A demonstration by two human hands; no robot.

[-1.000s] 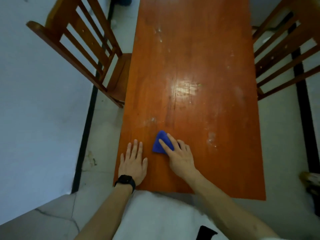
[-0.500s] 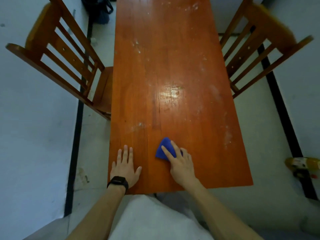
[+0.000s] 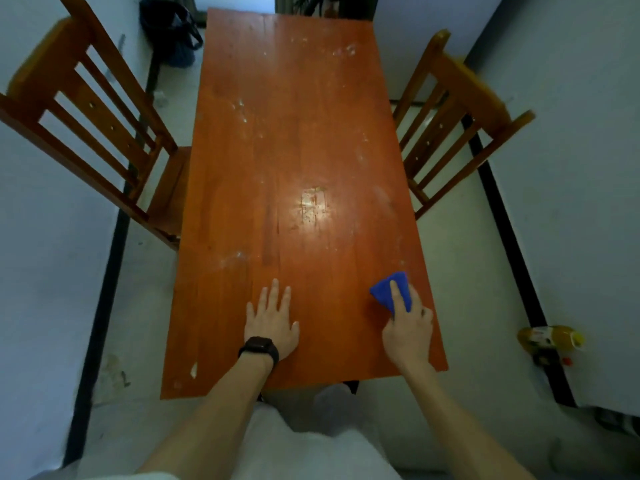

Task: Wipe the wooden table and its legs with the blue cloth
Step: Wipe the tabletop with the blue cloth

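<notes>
The wooden table [image 3: 298, 168] fills the middle of the frame, its top smeared with pale marks. A left chair [image 3: 86, 116] and a right chair [image 3: 450, 126], both slatted, flank it. At lower centre the left hand [image 3: 272, 322] lies flat on the tabletop, fingers straight and slightly spread. At lower right the right hand [image 3: 407, 327] presses the blue cloth [image 3: 384, 292] onto the table near its right edge, index finger straight on top, other fingers curled against it

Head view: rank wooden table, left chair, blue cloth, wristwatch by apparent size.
1. wooden table
2. left chair
3. blue cloth and wristwatch: look alike, unranked; the right hand covers part of the cloth.
</notes>
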